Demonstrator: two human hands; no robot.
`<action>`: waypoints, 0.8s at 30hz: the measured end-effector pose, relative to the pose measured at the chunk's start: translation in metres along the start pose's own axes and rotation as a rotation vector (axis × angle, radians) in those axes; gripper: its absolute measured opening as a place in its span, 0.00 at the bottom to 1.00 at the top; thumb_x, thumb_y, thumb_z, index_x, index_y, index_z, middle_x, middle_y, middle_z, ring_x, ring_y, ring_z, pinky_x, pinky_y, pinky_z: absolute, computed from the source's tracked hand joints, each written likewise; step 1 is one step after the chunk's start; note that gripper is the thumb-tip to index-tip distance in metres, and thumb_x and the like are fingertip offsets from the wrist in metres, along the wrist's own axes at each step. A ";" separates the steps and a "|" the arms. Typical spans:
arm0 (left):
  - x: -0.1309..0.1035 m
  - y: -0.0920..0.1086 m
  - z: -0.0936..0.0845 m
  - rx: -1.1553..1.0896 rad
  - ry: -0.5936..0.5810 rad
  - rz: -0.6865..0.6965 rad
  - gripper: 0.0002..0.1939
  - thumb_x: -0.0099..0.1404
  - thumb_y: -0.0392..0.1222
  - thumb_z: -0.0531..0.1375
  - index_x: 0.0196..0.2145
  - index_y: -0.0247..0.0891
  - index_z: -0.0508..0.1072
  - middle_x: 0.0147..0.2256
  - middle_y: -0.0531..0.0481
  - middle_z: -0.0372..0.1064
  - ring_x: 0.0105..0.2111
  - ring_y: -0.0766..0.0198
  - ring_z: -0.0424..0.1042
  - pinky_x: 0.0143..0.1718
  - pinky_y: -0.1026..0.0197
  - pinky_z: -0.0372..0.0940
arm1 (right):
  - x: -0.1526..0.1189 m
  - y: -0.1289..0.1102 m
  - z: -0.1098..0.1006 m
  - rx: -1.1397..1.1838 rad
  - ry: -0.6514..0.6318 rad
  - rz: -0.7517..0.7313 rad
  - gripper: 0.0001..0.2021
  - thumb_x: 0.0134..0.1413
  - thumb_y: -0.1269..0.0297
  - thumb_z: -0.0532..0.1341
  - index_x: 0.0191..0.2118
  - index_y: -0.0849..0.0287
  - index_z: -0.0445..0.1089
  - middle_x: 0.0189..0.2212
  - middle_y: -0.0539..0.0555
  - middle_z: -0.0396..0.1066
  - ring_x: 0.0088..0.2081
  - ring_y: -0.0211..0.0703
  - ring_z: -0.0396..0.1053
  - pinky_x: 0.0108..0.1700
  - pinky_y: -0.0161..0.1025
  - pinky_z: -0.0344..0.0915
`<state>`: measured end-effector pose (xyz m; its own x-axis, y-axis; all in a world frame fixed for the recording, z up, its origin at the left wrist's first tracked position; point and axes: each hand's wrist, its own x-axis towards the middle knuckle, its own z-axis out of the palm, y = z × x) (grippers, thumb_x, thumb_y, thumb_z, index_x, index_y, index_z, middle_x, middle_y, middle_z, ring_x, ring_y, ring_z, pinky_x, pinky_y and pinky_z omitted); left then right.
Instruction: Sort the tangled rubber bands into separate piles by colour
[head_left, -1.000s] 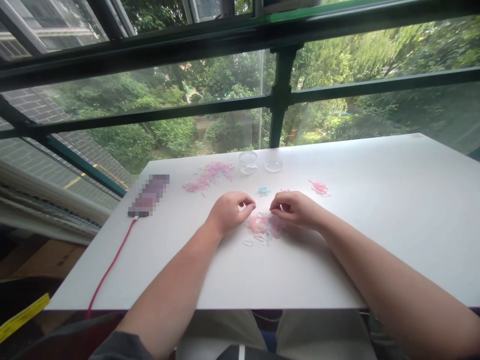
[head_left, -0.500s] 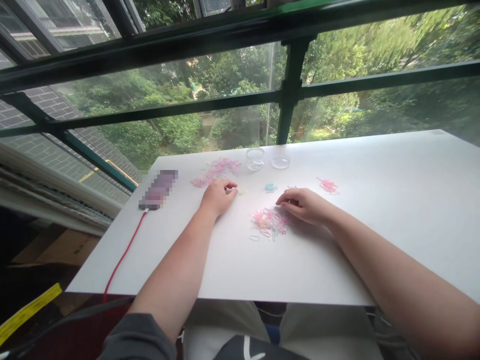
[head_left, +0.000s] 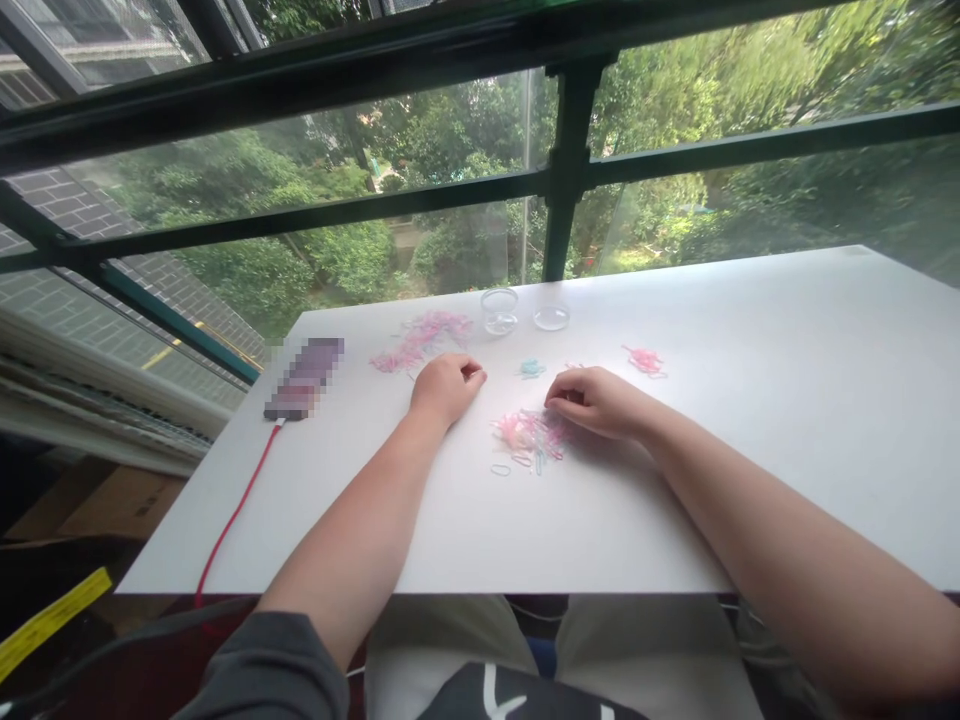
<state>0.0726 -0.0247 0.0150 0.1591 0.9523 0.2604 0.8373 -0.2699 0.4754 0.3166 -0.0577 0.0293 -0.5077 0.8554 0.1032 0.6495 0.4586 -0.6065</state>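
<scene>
My left hand [head_left: 448, 387] rests on the white table with thumb and fingers pinched together. What it pinches, if anything, is too small to make out. My right hand [head_left: 600, 402] is also closed in a pinch, its fingertips at the right edge of a mixed pile of small pastel loops [head_left: 525, 437]. Whether a loop is between those fingers is hidden. A single pale loop [head_left: 500, 470] lies just in front of that pile. Between the hands and farther back is a little heap of blue loops [head_left: 531, 369]. A few pink loops [head_left: 574, 366] show behind my right hand.
A larger pink and lilac heap [head_left: 431, 335] lies at the back left. Near the far edge stand a clear round container [head_left: 499, 313] and a clear lid [head_left: 552, 317]. Pink loops [head_left: 645, 361] lie farther right. A phone [head_left: 306, 380] with a red cable [head_left: 238, 515] is at left.
My left hand has shifted a little to the right, over the spot where pale yellowish loops showed. My right hand stays beside the mixed pile. The whole view has moved slightly.
</scene>
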 end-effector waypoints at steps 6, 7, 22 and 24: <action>0.002 0.001 0.000 -0.004 0.014 -0.052 0.11 0.56 0.48 0.60 0.33 0.40 0.77 0.33 0.48 0.74 0.31 0.58 0.71 0.34 0.58 0.63 | -0.001 -0.003 -0.003 0.018 -0.042 -0.002 0.08 0.49 0.66 0.57 0.31 0.60 0.73 0.25 0.51 0.71 0.26 0.36 0.64 0.29 0.33 0.58; 0.002 0.001 -0.002 -0.004 0.024 -0.049 0.13 0.56 0.50 0.61 0.35 0.39 0.76 0.34 0.47 0.74 0.32 0.58 0.71 0.36 0.58 0.63 | -0.002 -0.004 -0.003 0.021 -0.052 -0.005 0.08 0.49 0.66 0.57 0.32 0.60 0.73 0.25 0.51 0.71 0.26 0.36 0.64 0.30 0.33 0.58; -0.035 0.033 -0.052 -0.063 -0.665 0.207 0.11 0.50 0.49 0.63 0.26 0.38 0.74 0.24 0.53 0.71 0.23 0.68 0.66 0.24 0.66 0.57 | -0.003 -0.010 -0.006 -0.032 -0.077 0.043 0.11 0.48 0.68 0.57 0.37 0.59 0.74 0.26 0.50 0.71 0.26 0.35 0.64 0.30 0.31 0.57; -0.039 0.039 -0.055 -0.037 -0.740 0.191 0.11 0.47 0.48 0.64 0.27 0.39 0.75 0.24 0.54 0.72 0.22 0.68 0.66 0.23 0.67 0.56 | -0.001 -0.010 -0.003 -0.046 -0.056 0.052 0.11 0.48 0.68 0.57 0.37 0.58 0.75 0.25 0.49 0.70 0.25 0.34 0.63 0.29 0.31 0.56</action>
<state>0.0701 -0.0805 0.0691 0.6192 0.7321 -0.2838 0.7440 -0.4315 0.5102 0.3127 -0.0622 0.0374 -0.5029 0.8639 0.0278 0.7001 0.4260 -0.5730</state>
